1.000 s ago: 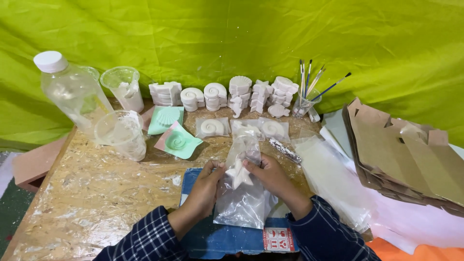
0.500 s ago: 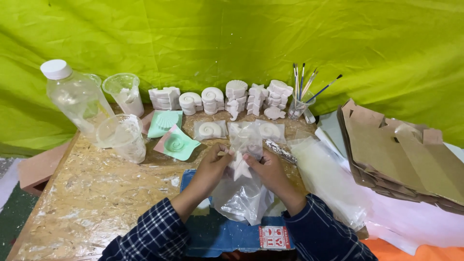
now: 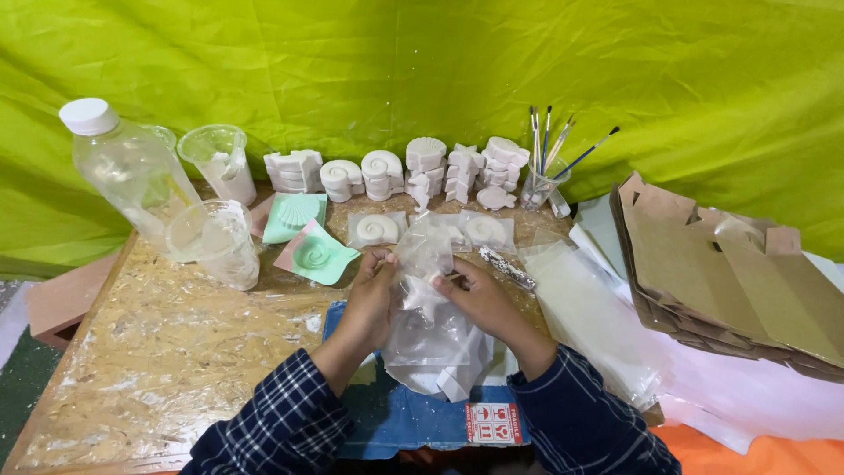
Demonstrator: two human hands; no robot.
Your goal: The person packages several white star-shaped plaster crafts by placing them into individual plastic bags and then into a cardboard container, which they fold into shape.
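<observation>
**Cast now inside the bag**

Nearest me, my left hand (image 3: 374, 295) and right hand (image 3: 479, 299) pinch the clear plastic bag (image 3: 431, 330) over the blue mat (image 3: 413, 422). The white starfish cast (image 3: 424, 295), previously exposed, now sits within it. Beyond: green moulds (image 3: 315, 253), stacked plaster shells (image 3: 422, 171), brushes (image 3: 549, 149).

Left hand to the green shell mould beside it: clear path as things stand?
Probably yes. The green shell mould lies just left of the left hand, with bare board between. But that hand is gripping the clear plastic bag.
</observation>
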